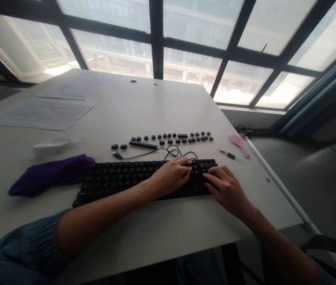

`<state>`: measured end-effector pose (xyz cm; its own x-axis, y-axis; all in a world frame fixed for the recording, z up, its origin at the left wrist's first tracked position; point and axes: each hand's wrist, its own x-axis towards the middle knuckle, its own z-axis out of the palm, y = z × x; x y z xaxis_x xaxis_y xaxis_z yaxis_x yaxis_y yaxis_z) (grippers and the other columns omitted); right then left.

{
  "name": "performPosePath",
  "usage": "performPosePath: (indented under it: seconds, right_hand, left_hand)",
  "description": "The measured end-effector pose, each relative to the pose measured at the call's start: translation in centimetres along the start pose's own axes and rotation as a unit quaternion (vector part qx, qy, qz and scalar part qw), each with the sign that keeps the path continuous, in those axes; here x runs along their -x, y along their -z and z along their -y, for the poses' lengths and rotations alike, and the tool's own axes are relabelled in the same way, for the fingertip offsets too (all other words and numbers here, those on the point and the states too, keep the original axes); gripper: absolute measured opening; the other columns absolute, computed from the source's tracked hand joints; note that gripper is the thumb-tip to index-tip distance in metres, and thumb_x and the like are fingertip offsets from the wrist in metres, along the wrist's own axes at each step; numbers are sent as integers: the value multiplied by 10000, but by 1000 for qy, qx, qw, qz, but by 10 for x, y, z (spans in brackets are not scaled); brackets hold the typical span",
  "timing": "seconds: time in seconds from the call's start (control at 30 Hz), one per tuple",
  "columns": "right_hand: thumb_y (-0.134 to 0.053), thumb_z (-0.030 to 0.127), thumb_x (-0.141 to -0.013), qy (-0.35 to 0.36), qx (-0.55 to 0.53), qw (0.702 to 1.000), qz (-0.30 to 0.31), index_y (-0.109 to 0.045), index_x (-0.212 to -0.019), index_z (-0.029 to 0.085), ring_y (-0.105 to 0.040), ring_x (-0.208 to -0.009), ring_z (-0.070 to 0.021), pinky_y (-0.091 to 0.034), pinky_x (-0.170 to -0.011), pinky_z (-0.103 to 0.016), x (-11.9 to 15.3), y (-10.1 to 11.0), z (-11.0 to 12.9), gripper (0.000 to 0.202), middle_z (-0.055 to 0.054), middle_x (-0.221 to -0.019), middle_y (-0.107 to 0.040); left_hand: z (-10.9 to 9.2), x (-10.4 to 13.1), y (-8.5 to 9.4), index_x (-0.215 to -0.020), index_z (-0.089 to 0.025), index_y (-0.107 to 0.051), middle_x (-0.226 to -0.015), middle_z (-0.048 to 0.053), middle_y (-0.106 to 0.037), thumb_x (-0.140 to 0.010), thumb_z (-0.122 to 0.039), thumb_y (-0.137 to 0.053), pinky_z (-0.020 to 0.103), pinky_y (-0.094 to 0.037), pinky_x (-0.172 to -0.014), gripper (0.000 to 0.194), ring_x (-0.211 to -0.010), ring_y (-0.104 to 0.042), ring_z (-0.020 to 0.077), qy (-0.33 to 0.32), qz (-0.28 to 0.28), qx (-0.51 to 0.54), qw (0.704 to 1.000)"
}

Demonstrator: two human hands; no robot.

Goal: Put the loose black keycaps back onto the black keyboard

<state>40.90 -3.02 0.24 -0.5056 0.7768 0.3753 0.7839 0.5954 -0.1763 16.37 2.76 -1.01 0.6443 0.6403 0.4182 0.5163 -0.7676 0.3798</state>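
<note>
A black keyboard (120,176) lies in front of me at the table's near side, with rows of keys in place on its left. My left hand (172,173) rests over its right part, fingers curled closed at the keys. Whatever those fingertips hold, if anything, is hidden. Over the keyboard's right end is my right hand (226,188), fingers bent and thumb apart from them, the tips at the keys. Behind the keyboard, loose black keycaps stand in two rough rows, among them a long space bar (143,145). The keyboard's USB cable (144,153) loops there too.
A purple cloth (52,174) lies left of the keyboard, beside a crumpled clear plastic piece (52,146). Printed papers (34,113) cover the far left. Right of the keycaps lie a wire keycap puller (230,155) and a pink brush (238,144), near the table's right edge.
</note>
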Motion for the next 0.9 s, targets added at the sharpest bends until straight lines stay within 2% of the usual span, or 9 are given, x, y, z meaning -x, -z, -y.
performPosePath:
  seconds: [0.17, 0.3, 0.43, 0.53, 0.73, 0.8, 0.9]
  right_hand:
    - [-591, 117, -943, 11, -24, 999, -38, -718, -1017, 217, -582, -987, -260, -540, -860, -430, -1, -5, 2, 177, -101, -1074, -685]
    - [-529, 115, -983, 27, -8, 999, -44, -694, -851, 219, -579, -921, -234, -498, -850, -408, -2, -10, 1, 236, -75, -987, -709]
    - [-537, 136, -990, 45, -5, 998, -51, -712, -960, 211, -590, -908, -239, -486, -829, -412, 0, -11, 1, 193, -81, -974, -721]
    - [-557, 149, -983, 38, -55, 995, -75, -710, -1050, 222, -606, -908, -241, -514, -826, -421, 4, -5, 0, 182, -86, -988, -717]
    - [-587, 162, -968, -45, -133, 981, -135, -688, -1105, 232, -632, -961, -241, -549, -861, -420, 7, 14, -13, 184, -84, -1008, -682]
    - [-566, 147, -970, -70, -130, 980, -136, -679, -1138, 219, -638, -979, -243, -547, -872, -418, 4, 16, -22, 215, -89, -1027, -672]
    - [-557, 133, -956, -100, -129, 980, -117, -674, -1086, 203, -648, -948, -242, -556, -842, -404, -2, 11, -33, 189, -89, -1016, -668]
  left_hand:
    - [-4, -13, 8, -884, -167, -775, -1086, 95, -726, -970, -210, -567, 353, -556, -939, 230, -996, -683, 225, 21, 20, -6, 1000]
    - [-10, -24, 9, -974, -164, -758, -1087, 90, -720, -965, -192, -573, 353, -539, -935, 187, -1012, -664, 228, 6, 8, -13, 1000]
    - [-13, -30, 2, -1037, -195, -756, -1125, 63, -724, -973, -183, -572, 361, -521, -957, 196, -1070, -641, 227, -23, 9, -16, 1000]
    - [-13, -34, -4, -1023, -220, -765, -1137, 54, -734, -987, -188, -552, 371, -513, -957, 218, -1085, -634, 226, -29, 9, -32, 999]
    - [-13, -37, -8, -1005, -202, -764, -1124, 78, -746, -995, -192, -544, 406, -509, -929, 221, -1111, -619, 260, -57, 30, -84, 994]
    - [-14, -36, -9, -1011, -184, -758, -1130, 83, -743, -1008, -189, -517, 409, -513, -927, 240, -1122, -608, 265, -66, 32, -92, 993]
    - [-16, -35, -11, -1019, -157, -744, -1134, 87, -736, -1017, -179, -491, 408, -519, -942, 254, -1125, -594, 261, -80, 33, -93, 992]
